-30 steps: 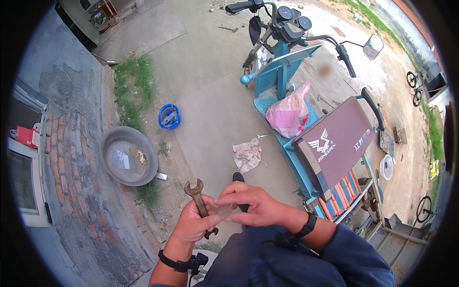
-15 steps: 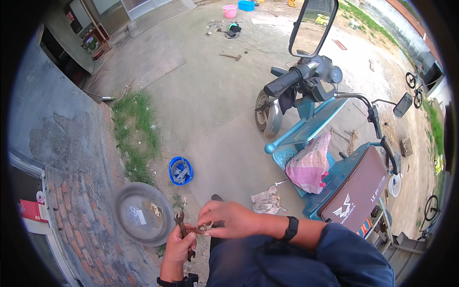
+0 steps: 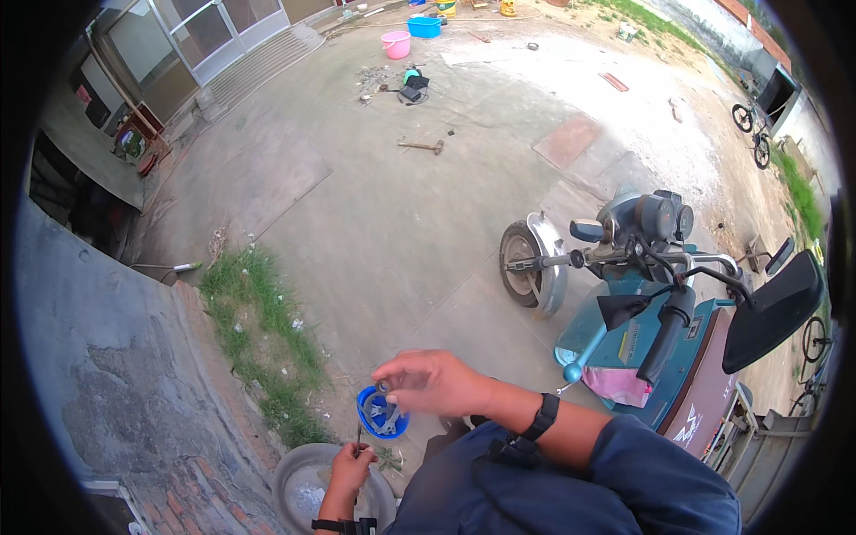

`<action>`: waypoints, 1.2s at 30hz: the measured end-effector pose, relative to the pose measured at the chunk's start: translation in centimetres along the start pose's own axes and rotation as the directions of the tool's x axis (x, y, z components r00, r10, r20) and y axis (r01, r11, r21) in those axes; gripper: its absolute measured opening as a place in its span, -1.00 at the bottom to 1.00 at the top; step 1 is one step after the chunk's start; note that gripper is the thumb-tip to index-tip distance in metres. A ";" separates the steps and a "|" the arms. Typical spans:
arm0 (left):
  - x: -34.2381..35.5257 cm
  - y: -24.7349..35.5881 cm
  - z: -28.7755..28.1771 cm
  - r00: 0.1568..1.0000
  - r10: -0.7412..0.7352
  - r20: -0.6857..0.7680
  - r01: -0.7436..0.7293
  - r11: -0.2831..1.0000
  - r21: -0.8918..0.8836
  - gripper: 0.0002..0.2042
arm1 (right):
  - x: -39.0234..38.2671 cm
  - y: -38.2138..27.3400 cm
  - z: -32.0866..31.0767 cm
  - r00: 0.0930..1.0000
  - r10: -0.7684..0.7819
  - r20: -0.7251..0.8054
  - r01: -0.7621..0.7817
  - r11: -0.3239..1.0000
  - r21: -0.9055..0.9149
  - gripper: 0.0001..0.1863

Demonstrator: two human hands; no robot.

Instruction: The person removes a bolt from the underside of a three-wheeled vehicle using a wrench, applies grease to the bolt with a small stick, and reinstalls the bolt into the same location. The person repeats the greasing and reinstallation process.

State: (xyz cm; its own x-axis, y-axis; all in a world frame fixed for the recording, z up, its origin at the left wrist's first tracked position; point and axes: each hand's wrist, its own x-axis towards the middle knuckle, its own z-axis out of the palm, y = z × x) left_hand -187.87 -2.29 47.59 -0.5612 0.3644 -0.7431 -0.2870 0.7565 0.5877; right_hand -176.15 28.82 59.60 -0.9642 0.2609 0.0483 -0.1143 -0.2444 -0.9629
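Note:
My right hand (image 3: 437, 382) is raised over the small blue bucket (image 3: 363, 415), pinching a small metal ring (image 3: 383, 387) between thumb and fingers. Inside the bucket lie grey metal parts (image 3: 390, 415). Lower and to the left, my left hand (image 3: 350, 468) is closed on an open-end wrench (image 3: 359, 436), seen nearly edge-on and pointing up toward the bucket. Beneath that hand a wide, shallow grey basin (image 3: 290, 477) rests on the ground; my arm covers part of it.
A teal electric scooter (image 3: 593, 325) stands at the right, its mirror (image 3: 774, 312) jutting out. Grass (image 3: 263, 330) grows along the wall (image 3: 107, 357) at the left. Farther off, a hammer (image 3: 422, 146) lies on the concrete, with pink (image 3: 396, 45) and blue (image 3: 424, 27) tubs beyond.
My view has swung, so the scooter sits farther right and the bucket lower. My hands have separated: the right, with the ring, is over the bucket; the left keeps the wrench lower.

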 end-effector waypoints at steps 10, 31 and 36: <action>18.5 15.4 -4.3 1.000 0.014 -0.004 -0.013 0.995 0.097 -0.72 | 19.8 -0.3 -14.5 0.995 0.063 -0.074 -0.049 0.983 0.177 -0.63; 56.1 60.8 1.0 0.984 0.147 0.104 -0.180 0.823 0.538 -0.53 | 34.3 -10.0 -56.2 0.537 0.014 -0.843 0.114 0.990 0.089 -0.70; 62.7 79.3 10.9 0.910 0.223 0.349 -0.403 0.668 0.626 -0.55 | 31.8 -12.9 -62.3 0.274 -0.034 -0.961 0.185 0.983 0.018 -0.69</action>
State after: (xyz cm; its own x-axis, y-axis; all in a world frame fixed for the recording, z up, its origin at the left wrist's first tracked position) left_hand -237.32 86.45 44.08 -0.3040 0.6898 -0.6571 0.5203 0.6980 0.4921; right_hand -190.43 98.44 57.06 -0.0301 0.9775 -0.2088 -0.2949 -0.2083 -0.9326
